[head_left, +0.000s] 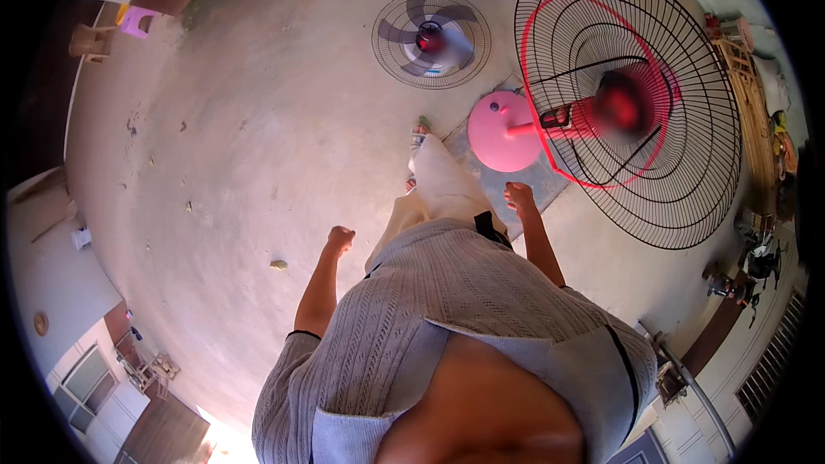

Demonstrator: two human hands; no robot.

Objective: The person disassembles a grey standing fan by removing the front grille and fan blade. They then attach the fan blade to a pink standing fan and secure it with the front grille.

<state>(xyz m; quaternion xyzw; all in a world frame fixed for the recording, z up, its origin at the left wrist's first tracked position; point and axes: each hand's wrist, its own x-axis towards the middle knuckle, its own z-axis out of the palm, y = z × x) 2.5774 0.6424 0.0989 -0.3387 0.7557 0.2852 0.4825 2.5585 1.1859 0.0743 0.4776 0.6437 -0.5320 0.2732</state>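
The right hand [518, 198] hangs loosely curled and empty near the pink fan base [503, 131]; left hand [340, 239] is a fist. Grab the base with both.

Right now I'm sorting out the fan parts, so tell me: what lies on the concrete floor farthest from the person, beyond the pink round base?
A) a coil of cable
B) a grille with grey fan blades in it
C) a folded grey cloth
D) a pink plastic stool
B: past the pink round base, a round wire grille with grey blades lies flat on the concrete floor, apart from the big black grille.
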